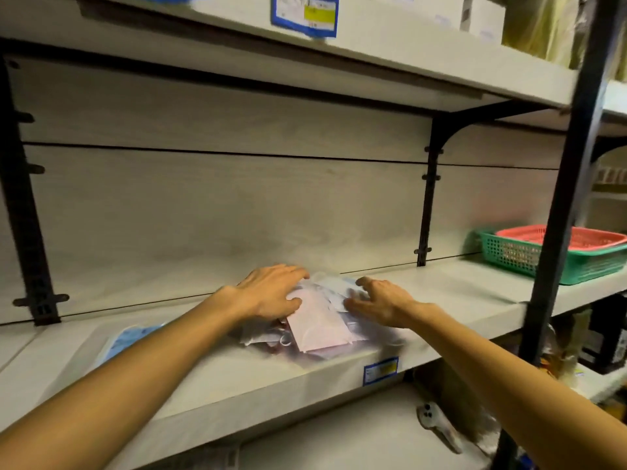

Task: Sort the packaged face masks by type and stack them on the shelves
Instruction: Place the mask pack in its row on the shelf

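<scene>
A loose pile of packaged face masks [319,327] in clear wrappers, pale pink and white, lies on the middle shelf [441,293]. My left hand [271,293] rests flat on the pile's left side, fingers spread over the packs. At the pile's right edge my right hand [380,301] touches the packs with relaxed, slightly bent fingers. A packet of blue masks [130,339] lies apart on the same shelf, left of my left forearm, partly hidden by it.
A red basket nested in a green basket [556,256] stands at the shelf's right end, behind a black upright post [563,212]. Boxes [481,15] and a price label [305,13] sit on the shelf above. Another label [380,370] marks the shelf's front edge.
</scene>
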